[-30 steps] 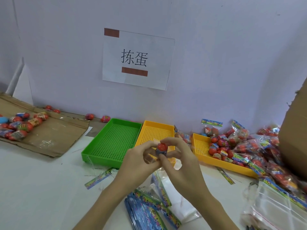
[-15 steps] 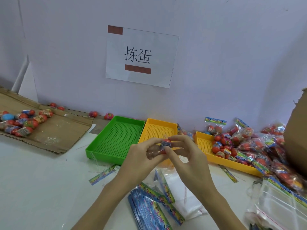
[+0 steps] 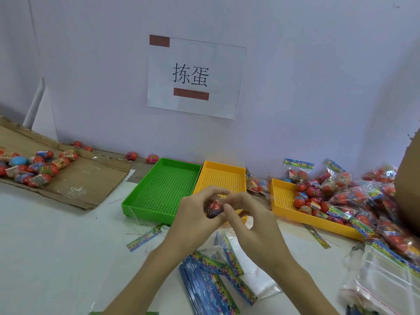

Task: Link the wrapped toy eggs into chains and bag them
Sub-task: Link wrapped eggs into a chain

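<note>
Red and blue under clear film: one wrapped toy egg [image 3: 214, 208] pinched between both hands, above the near edge of the middle yellow tray [image 3: 221, 176]. Left hand [image 3: 195, 215] curled round the egg from the left and below, thumb arched over the top; right hand [image 3: 248, 220] closing in from the right, fingers [image 3: 228, 210] bent and pressed against the wrapper. Whether the right thumb and forefinger nip a strand of film at the egg's top cannot be told.

Directly below the hands, on the white counter [image 3: 56, 246]: a fan of printed header bags [image 3: 211, 280] with a clear pouch [image 3: 252, 267] touching them. Left of the wrists, one loose printed strip [image 3: 144, 237], then bare counter out to the near-left corner.

Beyond the fingers, a green perforated tray [image 3: 162, 189] side by side with the yellow one, rims touching. Farther right, a second yellow tray [image 3: 293, 205] holding eggs, overlapped by a heap of filled bags [image 3: 363, 196] that runs to a cardboard box [image 3: 409, 189] at the right edge. Near right, zip bags [image 3: 386, 276].

Far left, flattened cardboard [image 3: 86, 178] carrying loose eggs [image 3: 34, 167]; a few strays along the wall foot. On the wall, a paper sign [image 3: 193, 76].
</note>
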`<action>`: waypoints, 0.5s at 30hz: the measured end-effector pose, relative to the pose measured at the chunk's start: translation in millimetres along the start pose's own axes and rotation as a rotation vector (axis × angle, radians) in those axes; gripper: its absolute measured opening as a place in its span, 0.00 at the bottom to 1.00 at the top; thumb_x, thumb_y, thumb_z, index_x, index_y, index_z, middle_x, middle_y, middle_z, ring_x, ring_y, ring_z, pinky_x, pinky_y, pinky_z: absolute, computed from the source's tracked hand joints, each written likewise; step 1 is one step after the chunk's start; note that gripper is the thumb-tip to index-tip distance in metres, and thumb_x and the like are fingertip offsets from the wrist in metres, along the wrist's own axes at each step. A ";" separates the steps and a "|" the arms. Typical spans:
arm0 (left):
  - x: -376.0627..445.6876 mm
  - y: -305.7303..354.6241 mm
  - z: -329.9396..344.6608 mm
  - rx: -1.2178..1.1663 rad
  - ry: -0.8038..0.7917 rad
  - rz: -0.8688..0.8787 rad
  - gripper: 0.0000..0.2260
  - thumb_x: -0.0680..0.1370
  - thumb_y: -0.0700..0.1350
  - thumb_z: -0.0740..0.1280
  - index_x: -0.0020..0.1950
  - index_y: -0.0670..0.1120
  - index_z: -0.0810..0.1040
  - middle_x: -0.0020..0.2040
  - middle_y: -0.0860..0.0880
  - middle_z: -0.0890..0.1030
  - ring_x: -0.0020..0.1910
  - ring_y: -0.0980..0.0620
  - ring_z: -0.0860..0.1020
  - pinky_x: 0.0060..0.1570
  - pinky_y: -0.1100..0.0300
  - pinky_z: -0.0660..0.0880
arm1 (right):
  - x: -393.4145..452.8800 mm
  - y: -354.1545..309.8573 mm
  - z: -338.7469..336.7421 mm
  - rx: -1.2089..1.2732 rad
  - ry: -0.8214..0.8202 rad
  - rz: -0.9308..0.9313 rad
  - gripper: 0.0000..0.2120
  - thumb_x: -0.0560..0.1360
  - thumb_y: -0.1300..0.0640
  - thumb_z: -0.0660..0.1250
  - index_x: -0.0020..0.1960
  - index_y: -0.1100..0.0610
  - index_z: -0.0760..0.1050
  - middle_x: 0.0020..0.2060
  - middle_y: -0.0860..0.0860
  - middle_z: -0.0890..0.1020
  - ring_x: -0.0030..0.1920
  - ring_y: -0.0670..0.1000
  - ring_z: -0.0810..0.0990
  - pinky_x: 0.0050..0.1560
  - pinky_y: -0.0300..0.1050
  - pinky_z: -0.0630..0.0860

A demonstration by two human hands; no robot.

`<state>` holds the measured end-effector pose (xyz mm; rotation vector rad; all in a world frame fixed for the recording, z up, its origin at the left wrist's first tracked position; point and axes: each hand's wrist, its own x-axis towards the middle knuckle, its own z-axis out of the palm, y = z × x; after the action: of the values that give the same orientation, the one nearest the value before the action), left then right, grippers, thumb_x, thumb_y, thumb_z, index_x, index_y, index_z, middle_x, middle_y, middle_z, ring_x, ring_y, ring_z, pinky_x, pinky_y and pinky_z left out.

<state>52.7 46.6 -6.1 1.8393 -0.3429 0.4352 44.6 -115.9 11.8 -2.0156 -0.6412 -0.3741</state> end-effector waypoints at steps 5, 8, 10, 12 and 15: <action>0.5 1.4 1.4 -0.110 -0.086 -0.044 0.18 0.76 0.32 0.73 0.62 0.50 0.82 0.49 0.50 0.87 0.47 0.54 0.86 0.47 0.60 0.81 | 1.0 3.4 -2.7 -0.073 -0.046 0.001 0.05 0.80 0.56 0.69 0.50 0.46 0.79 0.44 0.42 0.81 0.49 0.48 0.78 0.47 0.35 0.71; 3.1 3.4 -3.1 -0.213 -0.134 -0.094 0.15 0.79 0.39 0.75 0.63 0.52 0.82 0.48 0.50 0.84 0.36 0.55 0.80 0.38 0.61 0.77 | 1.6 4.3 -5.7 -0.029 0.017 -0.021 0.08 0.81 0.61 0.68 0.53 0.48 0.79 0.45 0.40 0.83 0.49 0.48 0.81 0.47 0.38 0.76; 3.0 3.9 -2.3 -0.155 -0.067 -0.065 0.11 0.79 0.47 0.75 0.60 0.55 0.82 0.42 0.53 0.81 0.33 0.56 0.75 0.36 0.61 0.73 | 0.9 4.1 -5.8 -0.023 0.073 -0.079 0.12 0.82 0.66 0.65 0.54 0.49 0.79 0.45 0.40 0.83 0.50 0.47 0.82 0.48 0.38 0.77; 2.2 5.4 1.4 -0.053 0.043 -0.014 0.07 0.78 0.53 0.75 0.55 0.56 0.83 0.36 0.55 0.77 0.32 0.57 0.72 0.35 0.63 0.70 | 0.5 3.0 -4.2 -0.041 0.141 -0.150 0.19 0.81 0.73 0.61 0.55 0.50 0.79 0.46 0.42 0.82 0.51 0.50 0.82 0.49 0.40 0.77; 6.4 5.6 -0.9 -0.139 0.132 -0.062 0.09 0.77 0.47 0.77 0.54 0.54 0.83 0.37 0.51 0.81 0.33 0.51 0.78 0.35 0.58 0.75 | 4.9 4.8 -0.9 0.021 0.226 -0.153 0.22 0.79 0.77 0.58 0.55 0.52 0.79 0.52 0.44 0.82 0.54 0.51 0.82 0.53 0.41 0.79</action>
<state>55.8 45.6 1.8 1.6722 -0.2198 0.4761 51.4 -117.3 11.3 -1.8750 -0.6550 -0.6726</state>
